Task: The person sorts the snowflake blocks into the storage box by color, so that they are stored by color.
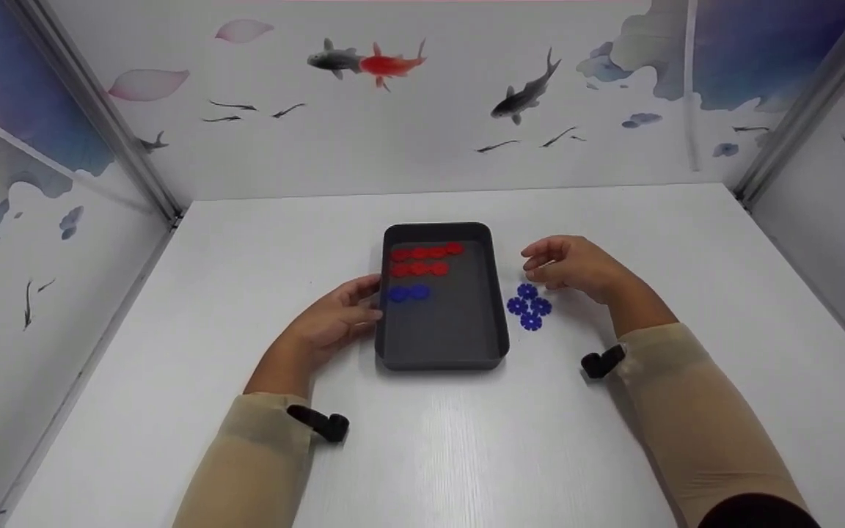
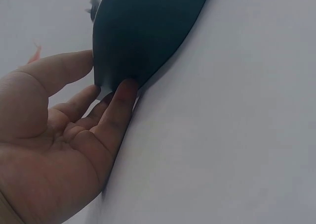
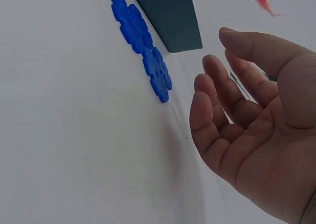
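A dark grey rectangular tray (image 1: 441, 337) lies on the table in the head view. Inside it, red plastic discs (image 1: 419, 269) form two rows toward the far end, with two blue discs (image 1: 419, 292) in a row nearer me. My left hand (image 1: 338, 315) rests against the tray's left side, its fingertips (image 2: 127, 88) and thumb touching the outer wall. To the right of the tray, my right hand (image 1: 576, 268) hovers with loosely bent fingers and holds nothing. Just below it lies a cluster of notched blue snowflake discs (image 1: 530, 306), also seen in the right wrist view.
The white table (image 1: 422, 455) is enclosed by panels (image 1: 422, 147) painted with fish and petals. Metal posts (image 1: 811, 103) stand at the back corners. Black wrist mounts (image 1: 323, 424) stick out from both sleeves.
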Available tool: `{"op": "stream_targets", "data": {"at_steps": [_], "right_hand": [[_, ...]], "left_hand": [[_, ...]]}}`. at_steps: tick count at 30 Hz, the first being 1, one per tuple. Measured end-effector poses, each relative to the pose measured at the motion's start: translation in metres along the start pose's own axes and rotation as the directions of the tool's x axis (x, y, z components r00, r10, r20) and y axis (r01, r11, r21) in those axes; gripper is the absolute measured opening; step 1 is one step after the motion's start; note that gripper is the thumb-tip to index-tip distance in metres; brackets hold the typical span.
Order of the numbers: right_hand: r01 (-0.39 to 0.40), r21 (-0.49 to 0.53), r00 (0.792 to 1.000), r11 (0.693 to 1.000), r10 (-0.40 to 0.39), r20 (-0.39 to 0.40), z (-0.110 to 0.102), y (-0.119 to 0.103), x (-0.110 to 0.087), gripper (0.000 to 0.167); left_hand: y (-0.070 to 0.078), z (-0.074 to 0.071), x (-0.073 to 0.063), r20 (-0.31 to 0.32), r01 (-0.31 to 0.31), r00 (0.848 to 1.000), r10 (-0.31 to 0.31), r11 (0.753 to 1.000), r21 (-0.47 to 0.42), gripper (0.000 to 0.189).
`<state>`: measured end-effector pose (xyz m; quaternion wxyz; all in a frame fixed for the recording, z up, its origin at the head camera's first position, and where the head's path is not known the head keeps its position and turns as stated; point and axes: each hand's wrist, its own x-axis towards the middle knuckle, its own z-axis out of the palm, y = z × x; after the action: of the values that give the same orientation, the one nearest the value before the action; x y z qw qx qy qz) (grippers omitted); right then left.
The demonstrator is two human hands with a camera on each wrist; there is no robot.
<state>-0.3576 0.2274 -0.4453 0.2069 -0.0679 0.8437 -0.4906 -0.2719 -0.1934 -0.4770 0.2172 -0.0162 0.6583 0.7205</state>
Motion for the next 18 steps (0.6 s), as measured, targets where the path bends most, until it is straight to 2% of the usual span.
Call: {"op": "stream_targets", "data": {"at_steps": [9, 18], "right_hand": [[-0.059, -0.131, 0.998, 0.99, 0.064, 0.029, 0.006, 0.007, 0.003, 0.044], [-0.087, -0.282, 0.996, 0.955, 0.093, 0.007, 0.016, -0.003, 0.002, 0.042]], "left_hand": [[0.0, 0.001, 0.0, 0.015, -0.001, 1.0, 0.001, 1.0, 0.014, 0.077], [0.0, 0.0, -0.001, -0.006, 0.003, 1.0, -0.003, 1.0, 0.013, 0.076]]}}
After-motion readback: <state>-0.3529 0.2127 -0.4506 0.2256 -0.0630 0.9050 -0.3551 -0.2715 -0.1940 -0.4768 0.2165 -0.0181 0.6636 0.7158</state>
